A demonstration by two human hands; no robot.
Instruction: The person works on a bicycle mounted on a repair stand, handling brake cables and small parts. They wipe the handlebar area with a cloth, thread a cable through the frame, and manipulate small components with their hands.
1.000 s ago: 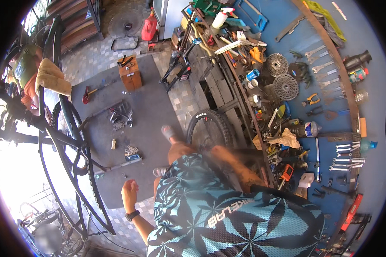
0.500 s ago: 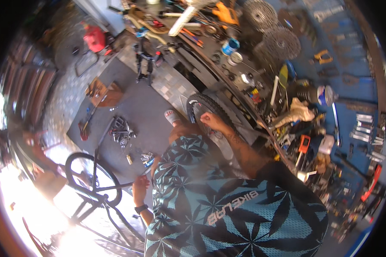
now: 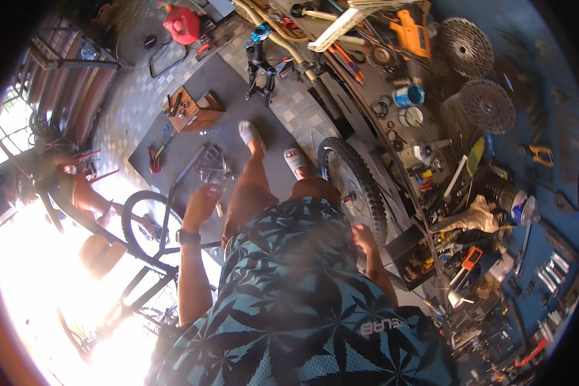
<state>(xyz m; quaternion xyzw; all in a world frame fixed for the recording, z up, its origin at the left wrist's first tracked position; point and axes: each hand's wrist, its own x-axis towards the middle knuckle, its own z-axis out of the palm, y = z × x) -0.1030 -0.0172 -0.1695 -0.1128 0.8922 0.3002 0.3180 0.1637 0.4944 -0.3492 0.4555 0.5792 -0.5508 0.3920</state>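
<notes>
My left hand (image 3: 202,203), with a dark watch (image 3: 188,237) on its wrist, is raised at my left side. Its fingers are loosely bent and apart, with nothing visible in them. In line with its fingertips, a pile of metal bike parts (image 3: 212,165) lies on the dark floor mat (image 3: 174,151). My right hand (image 3: 365,239) hangs low by my right side, close to the knobbly tyre of a bicycle wheel (image 3: 360,174). Its fingers are curled in, and no held thing shows. I cannot tell whether it touches the tyre.
A cluttered workbench (image 3: 392,138) runs along the right, below a blue tool wall (image 3: 540,193). A wooden box (image 3: 196,116) stands on the mat, with a suspension fork (image 3: 258,69) beyond it. A bicycle frame (image 3: 141,260) and another person (image 3: 83,193) are at the left. A red can (image 3: 181,26) stands far off.
My view has shifted, and both my feet now show on the mat. My left hand has risen forward beside my leg; my right hand has dropped back from ahead of me to my side.
</notes>
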